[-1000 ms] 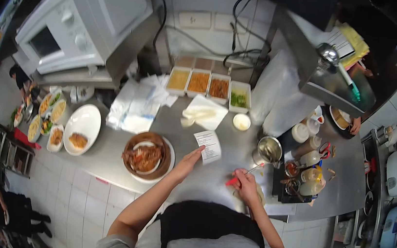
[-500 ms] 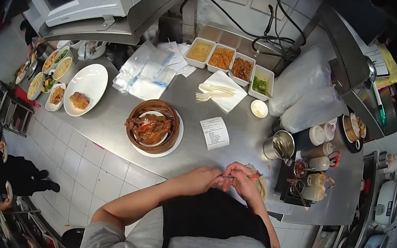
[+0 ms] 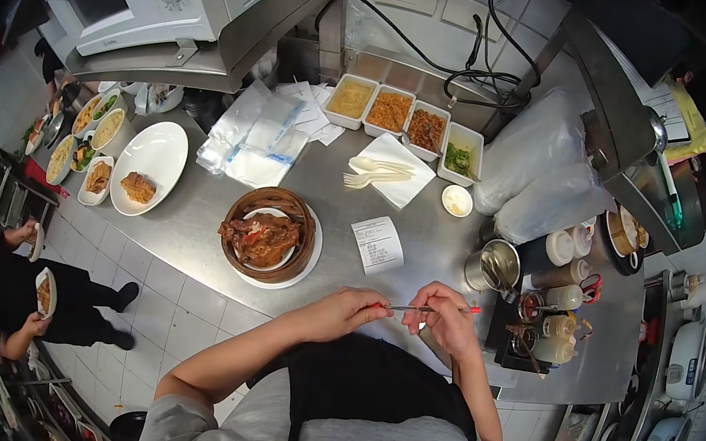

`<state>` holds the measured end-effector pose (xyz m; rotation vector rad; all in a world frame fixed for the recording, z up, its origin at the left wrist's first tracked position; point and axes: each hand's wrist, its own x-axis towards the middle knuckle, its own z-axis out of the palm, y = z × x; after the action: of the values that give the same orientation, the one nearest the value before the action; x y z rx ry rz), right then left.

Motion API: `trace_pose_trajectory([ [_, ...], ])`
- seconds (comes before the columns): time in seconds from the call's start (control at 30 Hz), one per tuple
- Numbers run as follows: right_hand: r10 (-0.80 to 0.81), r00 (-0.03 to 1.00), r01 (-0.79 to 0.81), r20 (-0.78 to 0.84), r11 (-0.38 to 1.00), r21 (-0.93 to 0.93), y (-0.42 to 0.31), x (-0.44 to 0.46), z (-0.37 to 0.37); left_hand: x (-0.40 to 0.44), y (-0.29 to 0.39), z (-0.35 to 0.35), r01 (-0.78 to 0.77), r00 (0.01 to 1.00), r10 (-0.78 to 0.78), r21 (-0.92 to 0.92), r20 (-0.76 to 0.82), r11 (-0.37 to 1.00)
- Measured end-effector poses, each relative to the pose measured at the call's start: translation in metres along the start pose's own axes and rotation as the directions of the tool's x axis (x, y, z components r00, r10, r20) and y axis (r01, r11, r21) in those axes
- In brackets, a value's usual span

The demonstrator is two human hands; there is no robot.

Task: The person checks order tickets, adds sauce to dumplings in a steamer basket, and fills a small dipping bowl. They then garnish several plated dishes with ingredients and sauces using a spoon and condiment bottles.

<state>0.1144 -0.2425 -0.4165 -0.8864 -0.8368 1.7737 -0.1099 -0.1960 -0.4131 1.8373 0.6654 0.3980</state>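
Note:
Just in front of my body, at the near edge of the steel counter, a slim pen (image 3: pixel 404 307) with a red end spans the gap between my hands. My left hand (image 3: pixel 344 314) pinches a small red piece at its left tip, which looks like the cap. The fingers of my right hand (image 3: pixel 446 318) are closed round the pen's barrel, and its red end sticks out to the right. Beyond the hands lies a printed receipt (image 3: pixel 377 245). Left of it, a bamboo steamer (image 3: pixel 309 242) on a white plate holds a bowl of dark, saucy meat.
White tubs of toppings (image 3: pixel 391 110) line the back. Wooden forks (image 3: pixel 380 171) lie on napkins. On the right are a metal pot (image 3: pixel 479 274) and sauce bottles (image 3: pixel 561 324). A white oval plate (image 3: pixel 161 151) is on the left. A person in black (image 3: pixel 66 292) carries dishes at far left.
My hands have moved apart, showing more of the pen between them. My left hand has shifted left. The person in black has come further into view with two dishes.

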Motion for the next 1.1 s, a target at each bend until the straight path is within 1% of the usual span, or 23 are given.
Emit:
trace_pose_trajectory([
  [0.07, 0.011, 1.000, -0.011, 0.000, 1.000, -0.029, 0.004, 0.001, 0.002, -0.001, 0.001, -0.001, -0.021, 1.000, 0.020, 0.056, 0.011, 0.998],
  [0.17, 0.023, 1.000, -0.021, 0.012, 0.992, -0.122, 0.002, -0.001, 0.000, 0.000, -0.002, 0.003, -0.103, 0.994, 0.106, 0.092, -0.028, 0.990],
  [0.27, -0.038, 0.999, 0.036, -0.009, 0.984, -0.175, 0.000, -0.005, 0.001, 0.001, 0.004, 0.001, -0.022, 1.000, 0.022, 0.078, -0.004, 0.997],
  [0.3, -0.053, 0.999, 0.051, -0.007, 0.988, -0.147, 0.000, -0.007, -0.002, 0.002, -0.003, 0.004, -0.069, 0.996, 0.072, 0.072, -0.043, 0.995],
  [0.33, -0.050, 0.999, 0.048, -0.014, 0.989, -0.142, 0.004, -0.005, -0.007, 0.003, -0.011, 0.005, -0.079, 0.995, 0.084, 0.109, -0.048, 0.991],
  [0.37, -0.037, 0.999, 0.038, 0.008, 0.980, -0.195, 0.003, -0.005, -0.008, 0.003, -0.014, 0.006, -0.070, 0.997, 0.073, 0.113, -0.021, 0.991],
  [0.4, -0.006, 1.000, 0.006, 0.001, 0.977, -0.214, 0.004, -0.005, -0.007, 0.004, -0.014, 0.007, -0.100, 0.994, 0.103, 0.101, -0.023, 0.990],
  [0.47, 0.029, 0.999, -0.022, 0.034, 0.985, -0.169, 0.003, -0.005, 0.003, 0.005, -0.002, 0.006, -0.045, 0.998, 0.038, 0.155, 0.047, 0.987],
  [0.5, 0.044, 0.998, -0.034, 0.052, 0.982, -0.187, 0.008, -0.002, 0.001, 0.007, -0.001, 0.008, -0.092, 0.995, 0.085, 0.142, 0.054, 0.986],
  [0.53, 0.016, 0.998, -0.002, 0.064, 0.978, -0.209, 0.009, -0.001, 0.003, 0.010, 0.006, 0.008, -0.108, 0.993, 0.101, 0.136, 0.057, 0.985],
  [0.6, -0.095, 0.991, 0.120, 0.099, 0.949, -0.291, 0.020, 0.001, 0.002, 0.009, 0.026, 0.009, 0.001, 0.994, -0.011, 0.093, 0.108, 0.996],
  [0.7, -0.127, 0.991, 0.131, 0.032, 0.940, -0.314, 0.029, -0.007, 0.008, 0.008, 0.018, 0.023, 0.045, 0.998, -0.046, -0.028, -0.031, 0.999],
  [0.8, -0.123, 0.989, 0.147, 0.085, 0.902, -0.406, 0.029, -0.019, 0.017, 0.011, -0.006, 0.030, -0.025, 1.000, 0.025, -0.011, -0.015, 1.000],
  [0.83, -0.069, 0.994, 0.100, 0.087, 0.901, -0.422, 0.025, -0.021, 0.019, 0.012, -0.030, 0.036, -0.010, 1.000, 0.008, -0.063, -0.024, 0.998],
  [0.93, -0.067, 0.997, 0.077, 0.039, 0.810, -0.581, 0.057, -0.014, -0.001, 0.025, -0.108, 0.051, 0.089, 0.978, -0.116, -0.153, -0.172, 0.984],
  [0.97, -0.160, 0.987, 0.134, 0.020, 0.744, -0.654, 0.066, -0.015, -0.008, 0.033, -0.121, 0.047, 0.170, 0.927, -0.227, -0.204, -0.297, 0.964],
  [1.0, -0.255, 0.967, 0.184, 0.010, 0.667, -0.722, 0.073, -0.018, -0.017, 0.041, -0.132, 0.043, 0.238, 0.849, -0.333, -0.266, -0.411, 0.934],
  [1.03, -0.347, 0.938, 0.221, 0.008, 0.580, -0.784, 0.079, -0.021, -0.026, 0.044, -0.127, 0.039, 0.294, 0.744, -0.436, -0.337, -0.507, 0.894],
  [1.07, -0.407, 0.913, 0.240, 0.004, 0.530, -0.813, 0.087, -0.025, -0.037, 0.047, -0.122, 0.038, 0.198, 0.744, -0.477, -0.527, -0.468, 0.826],
  [1.1, -0.466, 0.885, 0.254, 0.004, 0.477, -0.841, 0.093, -0.030, -0.050, 0.053, -0.094, 0.033, 0.096, 0.750, -0.510, -0.693, -0.422, 0.715],
])
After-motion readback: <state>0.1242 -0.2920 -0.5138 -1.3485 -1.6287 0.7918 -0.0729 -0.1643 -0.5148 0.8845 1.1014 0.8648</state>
